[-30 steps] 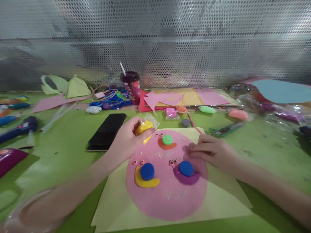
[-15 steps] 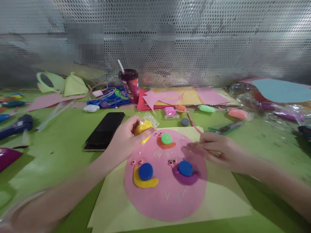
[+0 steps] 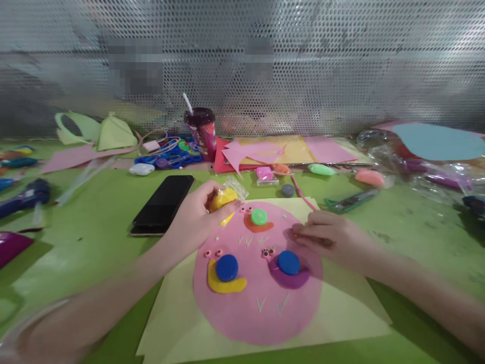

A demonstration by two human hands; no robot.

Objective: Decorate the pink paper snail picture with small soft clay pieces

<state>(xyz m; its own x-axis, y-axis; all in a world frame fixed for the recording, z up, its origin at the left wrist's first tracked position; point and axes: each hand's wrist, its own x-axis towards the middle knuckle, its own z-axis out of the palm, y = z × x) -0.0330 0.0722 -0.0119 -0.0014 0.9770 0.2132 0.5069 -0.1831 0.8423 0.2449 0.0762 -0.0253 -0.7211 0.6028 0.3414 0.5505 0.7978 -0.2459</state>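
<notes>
With left fingers [image 3: 226,211], pinches wrapped yellow clay [image 3: 223,198] at the upper left edge of the pink circle [image 3: 254,293]. With right fingers [image 3: 309,231] pressed together, meets a yellow dot [image 3: 295,235] at upper right — cannot tell if pinched. Shows three snails [image 3: 227,286] between — orange, yellow, purple.

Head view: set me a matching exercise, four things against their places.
1. yellow clay lump in clear plastic
2. black rectangular phone
3. round green cap
4. dark red cup with a white straw

A. upright near the perforated metal screen
B. on the curved orange clay strip
C. grasped by the left hand
D. lying flat on the green table

Pairs: 1-C, 2-D, 3-B, 4-A.
</notes>
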